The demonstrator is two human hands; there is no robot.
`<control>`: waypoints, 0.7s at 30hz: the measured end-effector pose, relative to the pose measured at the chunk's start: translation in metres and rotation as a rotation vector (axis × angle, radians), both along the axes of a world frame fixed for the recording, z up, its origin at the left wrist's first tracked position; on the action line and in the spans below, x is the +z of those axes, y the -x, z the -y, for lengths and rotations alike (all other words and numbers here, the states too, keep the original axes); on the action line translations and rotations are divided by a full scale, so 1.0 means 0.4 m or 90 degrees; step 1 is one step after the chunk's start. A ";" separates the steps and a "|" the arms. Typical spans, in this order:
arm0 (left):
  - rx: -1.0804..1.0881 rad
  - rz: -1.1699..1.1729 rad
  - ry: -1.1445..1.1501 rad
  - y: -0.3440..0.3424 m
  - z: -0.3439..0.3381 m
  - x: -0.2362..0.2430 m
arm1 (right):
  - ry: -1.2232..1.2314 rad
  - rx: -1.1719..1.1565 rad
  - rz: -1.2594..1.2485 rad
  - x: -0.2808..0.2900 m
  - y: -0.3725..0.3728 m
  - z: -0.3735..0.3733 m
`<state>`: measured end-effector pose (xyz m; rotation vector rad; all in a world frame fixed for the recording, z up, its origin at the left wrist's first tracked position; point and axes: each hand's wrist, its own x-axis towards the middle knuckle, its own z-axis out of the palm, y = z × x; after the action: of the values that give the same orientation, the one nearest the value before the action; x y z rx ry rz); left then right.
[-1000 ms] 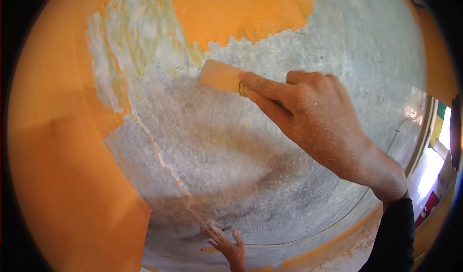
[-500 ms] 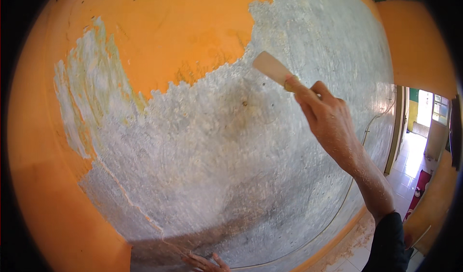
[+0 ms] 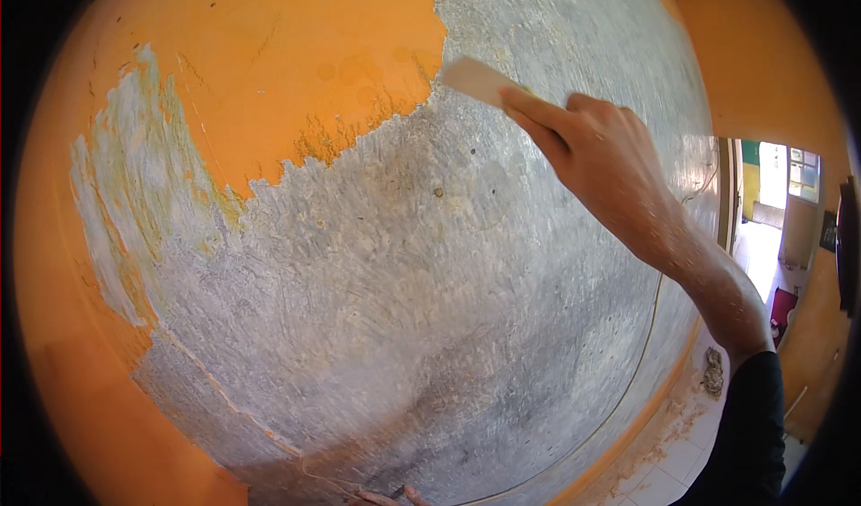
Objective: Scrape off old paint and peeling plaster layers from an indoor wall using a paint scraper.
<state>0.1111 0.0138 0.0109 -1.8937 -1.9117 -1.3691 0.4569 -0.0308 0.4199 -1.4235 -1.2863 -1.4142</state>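
My right hand (image 3: 603, 161), dusted with pale specks, is closed on the handle of a scraper with a wide flat blade (image 3: 473, 81). The blade lies at the jagged edge between orange paint (image 3: 305, 48) and the mottled grey, bared wall (image 3: 395, 273). A streaky pale patch (image 3: 126, 174) cuts into the orange at the left, with a thin crack running down below it. Only the fingers of my left hand (image 3: 386, 496) show at the bottom edge, apart and resting low on the wall; the rest of it is out of frame.
On the right are an orange side wall (image 3: 762, 57), a bright doorway (image 3: 762, 192), a red item (image 3: 783, 309) on the floor and a dark object (image 3: 843, 246) at the edge. A cable (image 3: 628, 389) curves along the wall above a dusty tiled floor (image 3: 659, 488) with a debris pile (image 3: 713, 371).
My right hand with the scraper has risen to the upper paint edge. The view has shifted, showing more wall, doorway and floor, and my left hand has slipped mostly out of frame.
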 end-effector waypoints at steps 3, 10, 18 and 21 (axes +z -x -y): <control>0.038 -0.050 -0.029 -0.020 -0.001 0.000 | -0.025 -0.017 0.036 0.022 -0.013 0.006; 0.027 -0.043 -0.044 -0.009 -0.009 0.002 | -0.001 0.070 -0.033 0.065 0.004 0.004; 0.008 -0.028 -0.040 -0.012 -0.025 0.002 | -0.001 0.040 -0.033 0.083 0.034 0.007; 0.018 -0.018 -0.040 -0.007 -0.017 -0.003 | -0.038 0.052 0.035 0.044 0.026 -0.018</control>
<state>0.1137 0.0204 0.0096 -1.8410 -1.8533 -1.3695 0.4466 -0.0237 0.4375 -1.2868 -1.3112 -1.4345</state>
